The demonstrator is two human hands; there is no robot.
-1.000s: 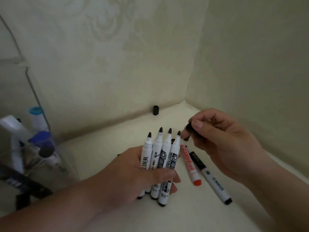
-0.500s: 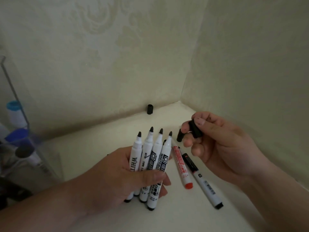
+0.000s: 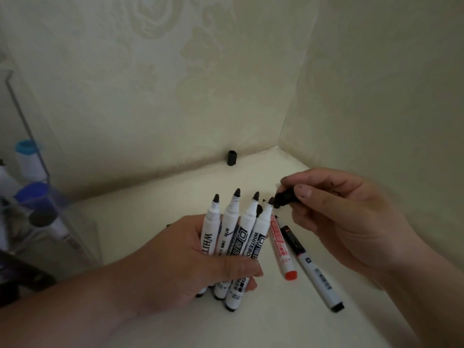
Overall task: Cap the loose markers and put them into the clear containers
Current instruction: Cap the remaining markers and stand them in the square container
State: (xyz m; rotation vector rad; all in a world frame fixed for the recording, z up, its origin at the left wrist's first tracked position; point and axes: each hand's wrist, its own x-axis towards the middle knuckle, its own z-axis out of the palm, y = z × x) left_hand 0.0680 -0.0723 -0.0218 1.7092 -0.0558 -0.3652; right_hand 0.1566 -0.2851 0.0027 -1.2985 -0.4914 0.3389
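Note:
My left hand (image 3: 190, 262) grips a fan of several uncapped white markers (image 3: 241, 229), black tips pointing up. My right hand (image 3: 346, 217) pinches a black cap (image 3: 285, 198) between thumb and fingers, its open end touching the tip of the rightmost held marker. A red marker (image 3: 282, 249) and a black-and-white marker (image 3: 313, 267) lie on the table under my right hand. Another black cap (image 3: 232, 158) stands by the back wall. A clear container (image 3: 37, 197) with capped markers is at the left edge.
The pale table (image 3: 150, 217) sits in a corner, with walls behind and to the right. Small dark bits lie on the table near the marker tips. A dark object (image 3: 22, 275) sits at the lower left beside the container.
My right hand has brought the black cap down and left onto the tip of the rightmost held marker. The view shifted slightly; my left hand keeps holding the markers.

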